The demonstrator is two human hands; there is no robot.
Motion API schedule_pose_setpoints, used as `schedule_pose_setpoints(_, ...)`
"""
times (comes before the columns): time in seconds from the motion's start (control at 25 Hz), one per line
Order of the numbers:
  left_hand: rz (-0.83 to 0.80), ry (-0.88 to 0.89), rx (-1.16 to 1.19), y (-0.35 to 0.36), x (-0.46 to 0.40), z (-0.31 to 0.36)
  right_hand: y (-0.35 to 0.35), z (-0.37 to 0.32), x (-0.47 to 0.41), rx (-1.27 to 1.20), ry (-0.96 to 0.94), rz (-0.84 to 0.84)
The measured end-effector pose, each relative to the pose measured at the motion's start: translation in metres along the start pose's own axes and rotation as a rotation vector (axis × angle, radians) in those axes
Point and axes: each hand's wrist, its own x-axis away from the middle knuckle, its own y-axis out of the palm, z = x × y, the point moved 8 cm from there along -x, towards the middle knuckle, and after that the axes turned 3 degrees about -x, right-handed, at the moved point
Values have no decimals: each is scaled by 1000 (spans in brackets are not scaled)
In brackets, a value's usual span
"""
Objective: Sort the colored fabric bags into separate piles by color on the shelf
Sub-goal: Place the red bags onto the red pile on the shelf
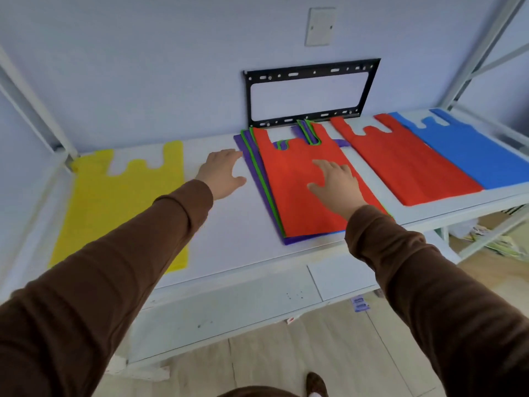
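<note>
White metal shelf (234, 224), long and flat, against a pale wall. On it, far left of both hands, flat yellow fabric bag (120, 207), alone. Under the right hand, mixed stack of fabric bags (292, 196): red bag on top, green, purple and blue edges peeking out beneath. Right of that hand, second red fabric bag (406, 161), flat, overlapped by blue fabric bag (469, 147) at the far end. Behind the stack, black metal wall bracket (310, 93). Right hand (335, 181), fingers spread flat, pressing on the top red bag. Left hand (221, 173), fingers relaxed and apart, gripping nothing, fingertips at the stack's left edge.
</note>
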Motion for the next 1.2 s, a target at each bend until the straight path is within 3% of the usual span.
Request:
schedule_pose_setpoints(0.28,-79,-281,-40,59,-33,58,-7,127,-42,33,7,-117)
schedule_pose_setpoints(0.56,-134,-500,-80,79,-34,68,12,169,-63,-172,120,-273)
schedule_pose_setpoints(0.8,-89,-496,-64,77,-35,75,16,181,-69,-527,307,-317)
schedule_pose_setpoints(1.04,15,-425,-88,71,-31,91,11,176,-71,-423,217,-223)
schedule_pose_setpoints(1.2,8,-266,191,76,-33,108,12,184,-71,-376,264,-213)
